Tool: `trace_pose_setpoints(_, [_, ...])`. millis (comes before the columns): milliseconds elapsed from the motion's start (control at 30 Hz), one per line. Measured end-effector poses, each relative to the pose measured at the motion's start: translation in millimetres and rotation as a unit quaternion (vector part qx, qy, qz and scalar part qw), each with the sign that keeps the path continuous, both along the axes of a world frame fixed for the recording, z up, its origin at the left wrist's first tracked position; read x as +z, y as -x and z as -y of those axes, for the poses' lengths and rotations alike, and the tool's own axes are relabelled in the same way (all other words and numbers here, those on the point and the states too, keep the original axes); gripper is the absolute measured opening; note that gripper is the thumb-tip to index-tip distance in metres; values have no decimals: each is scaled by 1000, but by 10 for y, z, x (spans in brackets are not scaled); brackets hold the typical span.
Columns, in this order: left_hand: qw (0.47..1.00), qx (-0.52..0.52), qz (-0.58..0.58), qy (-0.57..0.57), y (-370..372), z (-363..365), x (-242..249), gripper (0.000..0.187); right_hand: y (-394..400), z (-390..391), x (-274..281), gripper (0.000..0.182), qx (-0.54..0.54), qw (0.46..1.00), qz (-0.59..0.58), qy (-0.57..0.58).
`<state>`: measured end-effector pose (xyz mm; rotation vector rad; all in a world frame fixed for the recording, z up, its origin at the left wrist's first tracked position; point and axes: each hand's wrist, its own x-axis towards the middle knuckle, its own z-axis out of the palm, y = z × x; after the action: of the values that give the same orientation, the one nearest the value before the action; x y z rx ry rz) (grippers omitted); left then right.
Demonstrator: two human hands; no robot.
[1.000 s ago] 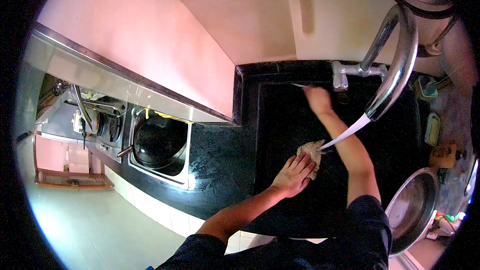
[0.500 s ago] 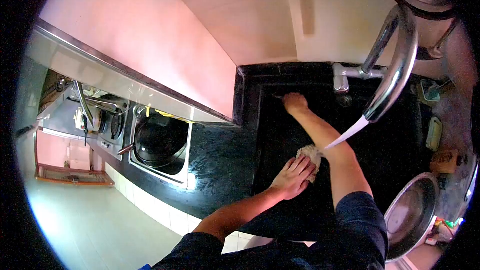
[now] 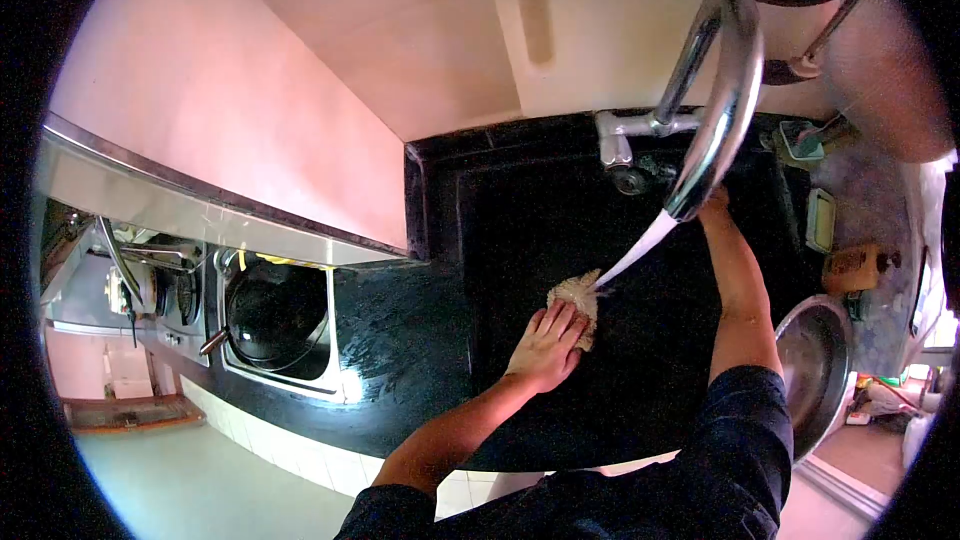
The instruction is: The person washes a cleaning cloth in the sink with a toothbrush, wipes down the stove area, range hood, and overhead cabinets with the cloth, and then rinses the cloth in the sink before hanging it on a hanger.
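Observation:
My left hand (image 3: 543,348) lies over a crumpled beige cloth (image 3: 582,292), its fingers curled on the near side of it. Water (image 3: 636,254) pours from the curved metal faucet (image 3: 735,105) onto the cloth's edge. Both are over the black sink (image 3: 640,370). My right hand (image 3: 716,202) reaches to the back right of the sink, close behind the spout's end. The spout and the dark background hide most of its fingers, so I cannot see whether it holds anything.
A large metal basin (image 3: 817,370) stands at the right. Along the right ledge are a soap dish (image 3: 821,220), a small tray (image 3: 801,140) and an orange-brown bottle (image 3: 850,268). To the left, a dark wok (image 3: 275,310) sits by the counter (image 3: 400,330).
My right hand has moved from the sink's back left to its back right, behind the spout. My left hand stays on the cloth under the stream. The whole view has shifted.

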<state>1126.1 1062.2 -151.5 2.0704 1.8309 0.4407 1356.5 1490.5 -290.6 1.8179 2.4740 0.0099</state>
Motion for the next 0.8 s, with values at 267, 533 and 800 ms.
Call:
trace_pose_setpoints(267, [1000,-12,-16,7,-20,4,-14,58,793,797,731,47,47,983,11,179])
trace_pose_setpoints(533, [999,-16,-34,9,-51,-50,-1,57,-585,138,554,41,-211,976,6,48])
trace_pose_setpoints(800, [999,-20,-45,11,-67,-69,23,57,-439,-20,302,35,-131,989,-9,72])
